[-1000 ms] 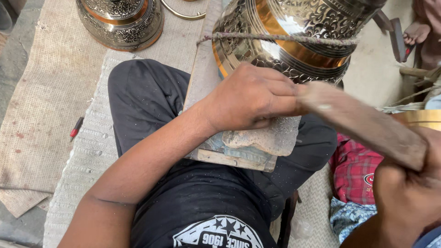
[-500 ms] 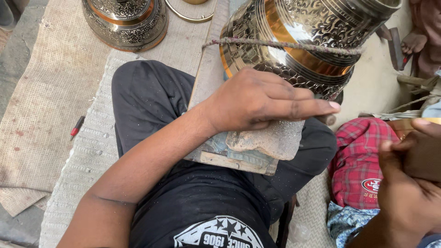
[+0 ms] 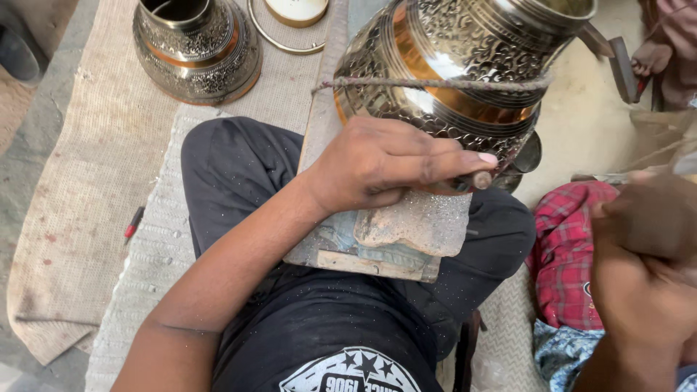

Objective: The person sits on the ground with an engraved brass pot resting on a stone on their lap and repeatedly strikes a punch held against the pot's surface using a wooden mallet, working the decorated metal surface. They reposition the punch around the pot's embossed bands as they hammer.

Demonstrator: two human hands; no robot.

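Note:
A large engraved brass pot [image 3: 450, 65] lies on its side on a wooden board [image 3: 377, 247] across my lap, with a cord [image 3: 435, 84] tied around it. My left hand [image 3: 385, 163] pinches a short metal punch [image 3: 479, 179] against the pot's lower side. Fine metal dust covers the board under it. My right hand [image 3: 646, 276] is at the right edge, blurred, closed around a brown wooden mallet [image 3: 653, 214], well apart from the punch.
A second engraved pot [image 3: 196, 47] stands upright at the top left on a woven mat [image 3: 72, 218], beside a metal ring [image 3: 279, 40]. A red pen [image 3: 133, 223] lies on the mat. Red checked cloth [image 3: 563, 254] is at the right. Another person's hand [image 3: 653, 54] and a hammer [image 3: 621, 65] show top right.
The mallet met the punch at my left hand a second ago. My right hand has since drawn it back to the right. The left hand stays on the pot.

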